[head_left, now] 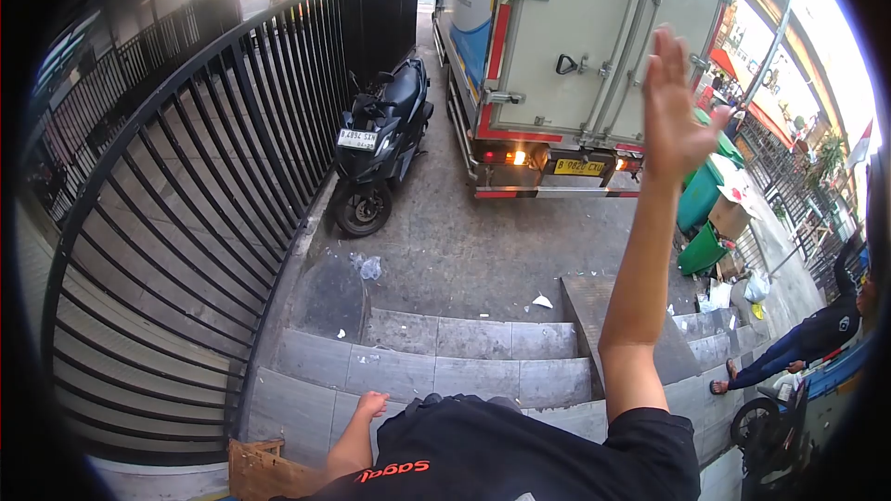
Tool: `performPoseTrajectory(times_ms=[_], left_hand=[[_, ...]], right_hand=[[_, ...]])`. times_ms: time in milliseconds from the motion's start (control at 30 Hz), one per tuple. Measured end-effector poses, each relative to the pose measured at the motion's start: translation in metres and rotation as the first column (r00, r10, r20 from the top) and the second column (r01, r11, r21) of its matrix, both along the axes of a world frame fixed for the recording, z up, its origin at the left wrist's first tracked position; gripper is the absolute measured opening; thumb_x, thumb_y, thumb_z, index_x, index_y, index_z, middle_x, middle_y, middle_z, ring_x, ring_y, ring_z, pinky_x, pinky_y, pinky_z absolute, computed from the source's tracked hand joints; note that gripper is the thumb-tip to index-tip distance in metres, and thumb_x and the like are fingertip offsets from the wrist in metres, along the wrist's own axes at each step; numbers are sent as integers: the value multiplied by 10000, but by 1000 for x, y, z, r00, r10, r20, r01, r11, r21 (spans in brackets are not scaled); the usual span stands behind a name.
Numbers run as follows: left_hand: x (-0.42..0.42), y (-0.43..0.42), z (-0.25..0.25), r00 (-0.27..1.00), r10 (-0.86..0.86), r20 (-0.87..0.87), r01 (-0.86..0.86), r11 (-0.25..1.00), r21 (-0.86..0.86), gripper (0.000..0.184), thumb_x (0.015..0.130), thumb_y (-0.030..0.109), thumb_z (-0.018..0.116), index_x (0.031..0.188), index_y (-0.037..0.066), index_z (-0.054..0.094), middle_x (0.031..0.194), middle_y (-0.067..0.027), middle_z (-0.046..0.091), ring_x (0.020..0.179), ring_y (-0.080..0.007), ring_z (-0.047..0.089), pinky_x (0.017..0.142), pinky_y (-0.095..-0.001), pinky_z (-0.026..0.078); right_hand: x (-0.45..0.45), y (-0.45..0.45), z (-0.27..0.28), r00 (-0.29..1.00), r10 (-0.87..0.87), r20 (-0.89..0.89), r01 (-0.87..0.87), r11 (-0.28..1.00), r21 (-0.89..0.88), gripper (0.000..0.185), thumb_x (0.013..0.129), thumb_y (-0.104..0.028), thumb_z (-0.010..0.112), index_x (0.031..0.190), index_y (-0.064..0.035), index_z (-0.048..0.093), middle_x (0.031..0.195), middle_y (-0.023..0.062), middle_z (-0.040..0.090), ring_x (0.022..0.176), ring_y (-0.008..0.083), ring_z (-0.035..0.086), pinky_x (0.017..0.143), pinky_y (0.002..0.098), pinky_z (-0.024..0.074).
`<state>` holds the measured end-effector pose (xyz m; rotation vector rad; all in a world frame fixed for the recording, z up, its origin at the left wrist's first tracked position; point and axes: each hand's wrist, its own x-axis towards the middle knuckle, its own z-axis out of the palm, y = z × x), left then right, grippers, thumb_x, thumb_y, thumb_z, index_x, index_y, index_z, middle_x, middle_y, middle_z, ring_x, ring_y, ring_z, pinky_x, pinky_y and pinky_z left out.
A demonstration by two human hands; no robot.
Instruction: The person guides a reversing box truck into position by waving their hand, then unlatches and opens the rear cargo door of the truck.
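Observation:
My right hand (680,111) is raised high in front of me with the arm stretched up, fingers extended and thumb out to the side. It holds nothing and appears in front of the rear doors of a box truck (557,56), without visible contact. Low beside my body, my left hand (373,404) is loosely curled, and no object shows in it. Below it lie grey tiled steps (473,376). The truck stands on the pavement beyond the steps, its rear doors closed and its rear lights lit.
A dark motor scooter (385,139) is parked between the truck and a black metal fence (186,176). Green bins (703,250) and litter stand at the right. A person in dark clothes (817,334) is near another motorbike (766,431). A ramp (626,315) splits the steps.

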<state>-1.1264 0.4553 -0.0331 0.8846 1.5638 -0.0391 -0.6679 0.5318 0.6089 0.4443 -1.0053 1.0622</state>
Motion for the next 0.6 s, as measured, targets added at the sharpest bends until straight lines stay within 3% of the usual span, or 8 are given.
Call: performPoseTrajectory(times_ms=[67,133,233,333,367,400,467,600], left_hand=[[0,1,5,1000,21,-23,-21,1000,11,310,757,281,570,965,53,539,827,-53,591,706,-150,583,551,-279,471],[-3,-1,5,998,40,-49,-39,999,22,307,757,279,571,964,54,536,823,-53,591,707,-152,583,553,-285,472],[-3,-1,-2,998,52,-25,-52,999,9,312,757,277,575,972,57,521,823,-56,590,709,-156,583,557,-293,471],[0,-3,-3,1000,13,21,-12,1000,-27,323,758,277,576,984,56,509,829,-57,588,708,-158,583,562,-293,471],[4,-4,1,1000,18,2,-18,1000,-18,322,759,280,575,981,55,515,829,-57,587,706,-158,582,562,-292,471],[5,-7,4,1000,24,-20,-24,1000,-14,321,760,284,574,979,54,521,829,-57,587,704,-158,582,562,-290,471],[5,-6,4,1000,-6,-7,6,1000,-17,325,761,286,574,981,54,519,832,-59,587,702,-158,581,562,-289,470],[0,-3,-5,1000,5,15,-5,1000,-4,338,762,291,576,992,54,505,837,-65,586,701,-157,581,558,-286,469]], right_hand=[[-22,-42,20,965,146,220,-197,952,233,889,755,-659,301,1327,-59,-22,1362,157,143,1231,272,229,991,463,195],[-21,-92,27,836,55,546,-374,785,494,632,793,-467,372,1262,-65,235,1272,94,316,1094,237,397,837,431,410],[-49,-120,55,740,17,672,-544,603,583,341,848,-181,402,1170,-71,390,1184,67,419,1048,212,441,773,427,504],[-23,-98,28,898,-33,439,-249,785,568,698,754,-506,398,1256,-41,257,1277,101,317,1189,221,286,847,396,407],[-17,-78,22,921,-4,389,-171,893,415,983,661,-730,365,1308,-21,152,1343,126,239,1250,253,197,959,394,294],[-12,-57,18,961,78,265,-158,943,293,937,703,-707,317,1313,-23,121,1359,147,184,1252,274,186,1011,405,195],[10,-16,3,997,21,69,-29,991,127,931,737,-669,315,1311,6,30,1374,190,21,1272,292,92,1024,446,130],[1,-9,1,996,-79,-43,74,991,-116,898,764,-636,319,1304,25,42,1366,212,45,1274,304,67,1022,450,126]])
